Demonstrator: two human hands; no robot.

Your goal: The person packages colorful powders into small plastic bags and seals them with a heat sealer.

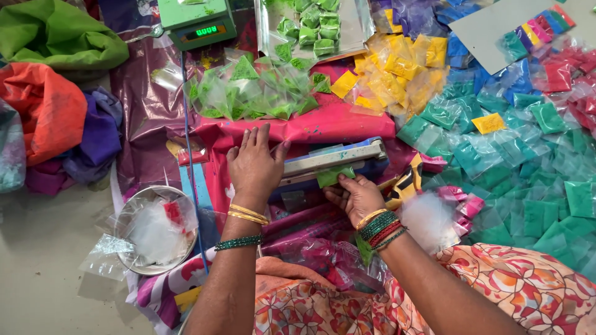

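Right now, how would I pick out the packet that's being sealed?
Find the blue and white heat sealer on the pink sheet at centre. The left hand presses its arm; the right hand holds one small green packet in it. The other green packets lie loose in heaps.

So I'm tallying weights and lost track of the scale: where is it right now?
In the head view, the green digital scale sits at the top edge, left of centre, just left of the metal tray of green packets.
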